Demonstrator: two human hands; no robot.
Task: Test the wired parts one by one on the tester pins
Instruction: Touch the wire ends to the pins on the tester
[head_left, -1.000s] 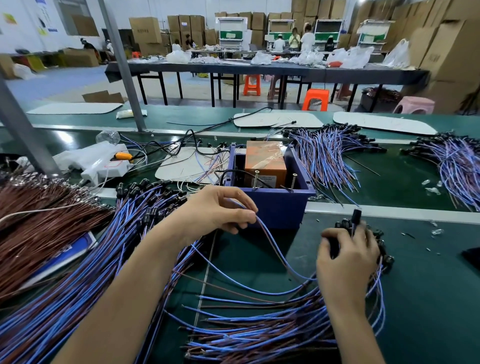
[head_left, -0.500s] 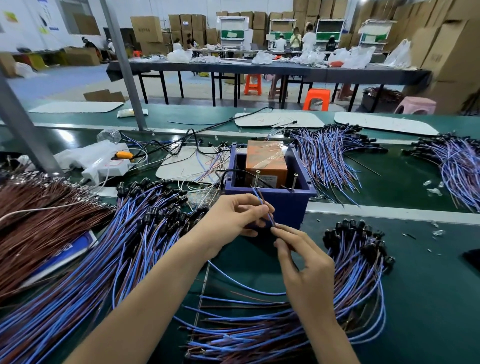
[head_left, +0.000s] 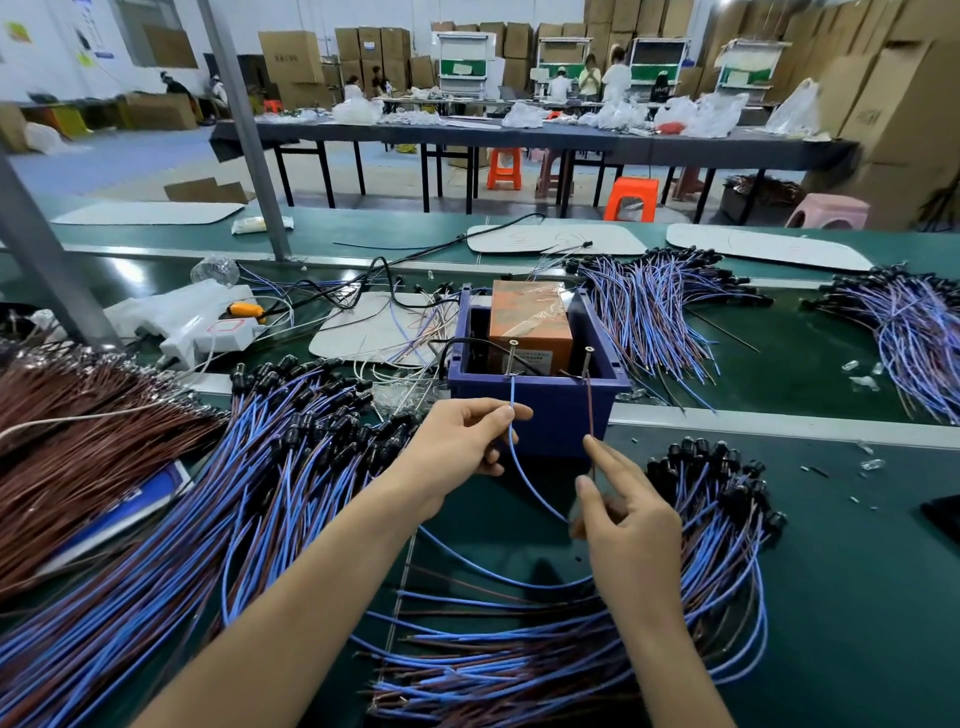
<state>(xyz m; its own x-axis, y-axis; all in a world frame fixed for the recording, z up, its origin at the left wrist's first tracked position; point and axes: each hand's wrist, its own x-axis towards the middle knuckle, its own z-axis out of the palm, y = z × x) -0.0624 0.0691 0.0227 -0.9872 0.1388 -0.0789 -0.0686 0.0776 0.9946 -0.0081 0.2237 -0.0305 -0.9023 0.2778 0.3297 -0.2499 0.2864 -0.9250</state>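
Mid-test rn: left hand (head_left: 457, 441) pinches blue wire (head_left: 511, 452) up at left pin (head_left: 513, 358), right hand (head_left: 628, 519) pinches brown wire (head_left: 589, 405) at right pin (head_left: 587, 361) on tester (head_left: 540, 410). Next imo: hold both tips steady on pins, then swap part.

Blue wire (head_left: 512, 395), brown wire (head_left: 589, 405) (black caps (head_left: 717, 467)), navy tester box (head_left: 550, 415), orange block (head_left: 530, 322), green belt (head_left: 857, 597).

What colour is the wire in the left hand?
Blue; the left hand pinches the wire, seen best in the head view.
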